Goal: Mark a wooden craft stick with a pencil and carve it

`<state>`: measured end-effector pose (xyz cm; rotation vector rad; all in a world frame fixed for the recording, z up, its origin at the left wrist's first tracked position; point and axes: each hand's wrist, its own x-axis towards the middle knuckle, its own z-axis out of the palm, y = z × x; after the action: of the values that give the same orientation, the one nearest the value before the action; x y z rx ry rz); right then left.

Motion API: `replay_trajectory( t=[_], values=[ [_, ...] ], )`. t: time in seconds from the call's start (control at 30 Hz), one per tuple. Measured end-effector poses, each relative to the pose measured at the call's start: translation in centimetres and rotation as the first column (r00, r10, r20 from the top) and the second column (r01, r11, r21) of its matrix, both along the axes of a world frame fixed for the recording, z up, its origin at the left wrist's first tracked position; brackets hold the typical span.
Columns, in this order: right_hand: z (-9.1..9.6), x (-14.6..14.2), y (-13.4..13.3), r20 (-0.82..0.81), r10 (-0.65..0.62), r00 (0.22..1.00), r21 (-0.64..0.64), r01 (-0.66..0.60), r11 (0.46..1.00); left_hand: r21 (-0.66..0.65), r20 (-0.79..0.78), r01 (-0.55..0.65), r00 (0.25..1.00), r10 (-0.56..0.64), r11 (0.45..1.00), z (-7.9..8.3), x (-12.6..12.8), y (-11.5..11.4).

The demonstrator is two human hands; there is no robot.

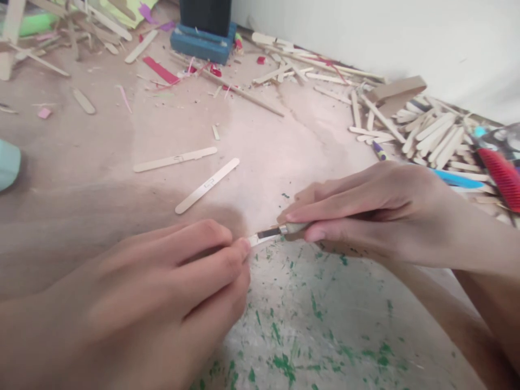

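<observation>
My left hand (174, 292) lies low over the table with its fingers closed on a wooden craft stick (254, 241); most of that stick is hidden under the fingertips and behind the knife. In my right hand (377, 211), a craft knife (296, 228) is pinched between thumb and fingers. Its blade points left and lies against the stick, close to my left fingertips. Beyond my left hand lie two loose craft sticks, a notched stick (175, 160) and a second stick (207, 186), both with pencil marks near the middle.
A heap of craft sticks (439, 135) lies at the right, beside a blue tool (459, 179) and a red ridged object (501, 176). At the back stands a blue base (203, 43). Wood scraps (73, 32) cover the back left. A pale blue object (8, 165) shows at the left edge.
</observation>
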<state>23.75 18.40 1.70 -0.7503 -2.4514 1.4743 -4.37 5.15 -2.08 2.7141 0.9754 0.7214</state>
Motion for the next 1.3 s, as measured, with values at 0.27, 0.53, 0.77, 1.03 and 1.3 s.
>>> replay_trajectory(
  t=[0.27, 0.53, 0.77, 1.03, 1.3],
  values=[
    [0.5, -0.2, 0.1, -0.029, 0.001, 1.0, -0.073, -0.003, 0.997, 0.024, 0.004, 0.021, 1.0, -0.021, 0.999, 0.4, 0.2, 0.4],
    [-0.1, -0.1, 0.1, -0.039, -0.026, 0.999, -0.048, 0.024, 0.999, 0.026, 0.016, 0.042, 0.999, -0.042, 0.999, 0.6, 0.4, 1.0],
    [-0.2, 0.1, 0.3, -0.055, 0.022, 0.998, -0.028, -0.024, 0.999, 0.039, -0.03, 0.059, 0.998, -0.058, 0.998, 0.8, 0.2, 0.8],
    [-0.3, 0.2, 0.2, -0.006, 0.008, 1.0, 0.068, -0.008, 0.998, 0.061, -0.04, 0.062, 0.997, -0.06, 0.996, 0.6, 0.4, 1.0],
    [-0.3, 0.1, 0.2, -0.027, 0.028, 0.999, 0.099, -0.026, 0.995, 0.045, -0.047, 0.058, 0.997, -0.056, 0.997, 0.7, 0.3, 0.9]
  ],
)
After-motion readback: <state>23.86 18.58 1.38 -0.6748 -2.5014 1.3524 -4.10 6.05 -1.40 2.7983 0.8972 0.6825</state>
